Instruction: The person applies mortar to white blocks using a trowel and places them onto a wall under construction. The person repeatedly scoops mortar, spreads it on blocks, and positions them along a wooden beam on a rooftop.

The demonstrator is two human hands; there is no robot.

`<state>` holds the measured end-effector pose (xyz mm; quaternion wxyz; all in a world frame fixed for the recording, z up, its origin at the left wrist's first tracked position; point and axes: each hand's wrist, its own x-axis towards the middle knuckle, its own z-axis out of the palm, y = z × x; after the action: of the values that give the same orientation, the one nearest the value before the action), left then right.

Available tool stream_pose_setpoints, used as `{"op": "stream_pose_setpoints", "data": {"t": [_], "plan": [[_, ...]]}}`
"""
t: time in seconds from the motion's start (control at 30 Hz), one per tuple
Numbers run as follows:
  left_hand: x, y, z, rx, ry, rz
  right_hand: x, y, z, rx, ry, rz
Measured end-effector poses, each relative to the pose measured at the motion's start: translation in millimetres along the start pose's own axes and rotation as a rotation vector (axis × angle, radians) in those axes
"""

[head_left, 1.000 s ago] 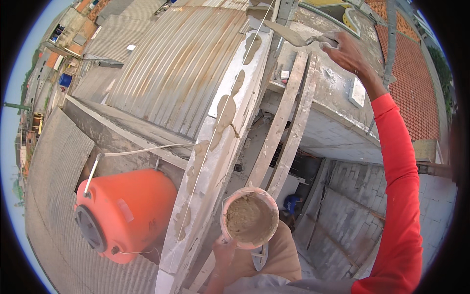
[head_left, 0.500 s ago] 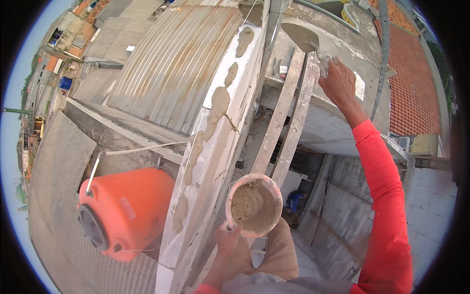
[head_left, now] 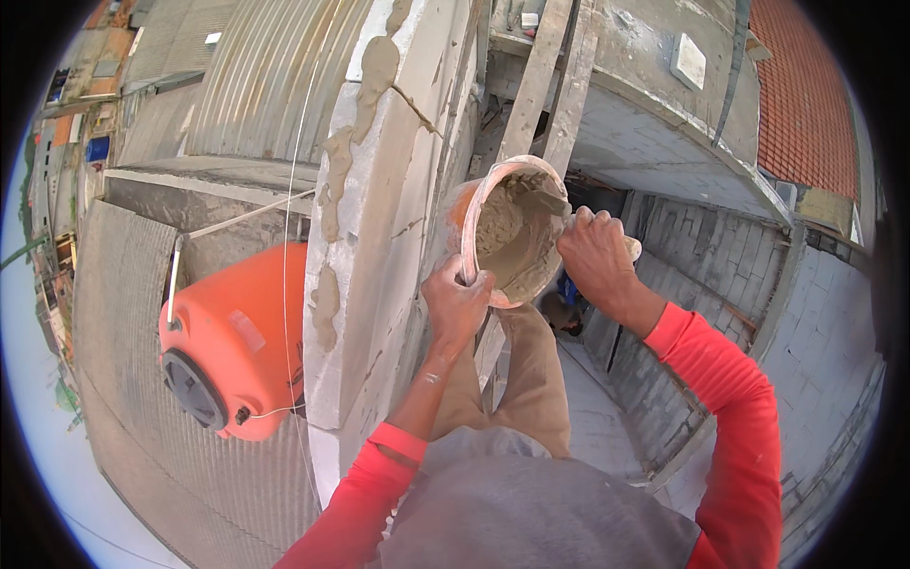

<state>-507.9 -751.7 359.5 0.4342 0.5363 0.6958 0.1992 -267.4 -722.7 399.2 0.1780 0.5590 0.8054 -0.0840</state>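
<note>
My left hand (head_left: 457,305) grips the rim of a small orange bucket (head_left: 514,229) holding wet grey mortar, tilted toward me. My right hand (head_left: 599,258) is at the bucket's right rim, closed on a trowel handle; the trowel blade (head_left: 548,203) reaches into the mortar. Just left of the bucket runs the top of a grey block wall (head_left: 379,256) with dabs of mortar (head_left: 374,71) along it. Both my sleeves are red.
A wooden ladder (head_left: 555,81) leans up behind the bucket. A big orange water tank (head_left: 237,337) lies on the corrugated roof (head_left: 123,313) to the left. A string line (head_left: 289,190) runs along the wall. Far below lie a paved yard (head_left: 607,408) and block walls.
My right hand came down from the upper wall to the bucket and put the trowel into the mortar. My left hand raised the bucket higher and tilted it.
</note>
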Motion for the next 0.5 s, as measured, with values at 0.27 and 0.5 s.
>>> {"op": "stream_pose_setpoints", "data": {"t": [0.27, 0.5], "plan": [[12.7, 3.9, -5.0, -0.187, -0.044, -0.075, -26.8, 6.7, -8.6, 0.558, -0.164, 0.128], [4.7, -22.6, -9.8, -0.287, -0.042, -0.166, 1.8, 69.6, -83.3, 0.741, 0.068, 0.382]]}}
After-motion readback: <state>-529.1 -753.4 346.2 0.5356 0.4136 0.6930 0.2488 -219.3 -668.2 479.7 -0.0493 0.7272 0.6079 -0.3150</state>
